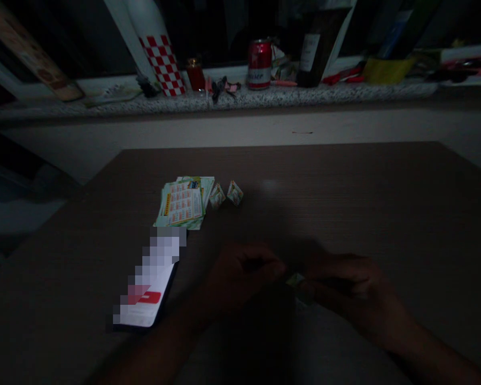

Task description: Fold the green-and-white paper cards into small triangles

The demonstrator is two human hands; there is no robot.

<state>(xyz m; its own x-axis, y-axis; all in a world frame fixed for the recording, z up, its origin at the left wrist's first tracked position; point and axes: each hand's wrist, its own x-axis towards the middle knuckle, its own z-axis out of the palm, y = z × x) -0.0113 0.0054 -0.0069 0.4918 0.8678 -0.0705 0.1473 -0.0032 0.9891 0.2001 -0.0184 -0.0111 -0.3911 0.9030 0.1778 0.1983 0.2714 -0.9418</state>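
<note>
In the dim head view, my right hand (355,286) pinches a small folded paper (295,279), pale green and white, between thumb and fingers. My left hand (242,275) is closed in a pinch just to the left of that paper. Whether its fingertips hold an edge of it is too dark to tell. Farther back lie two small folded paper pieces, the left one (217,196) close against a stack of printed paper slips (182,206) and the right one (235,193) a little apart. The slips are pale green with red printed grids.
A phone (144,313) with a lit, partly pixelated screen lies left of my left forearm on the wooden table (364,198). Along the granite sill (232,101) behind stand a red-and-white checkered bottle (164,64), a red can (260,64) and a dark bottle (310,59).
</note>
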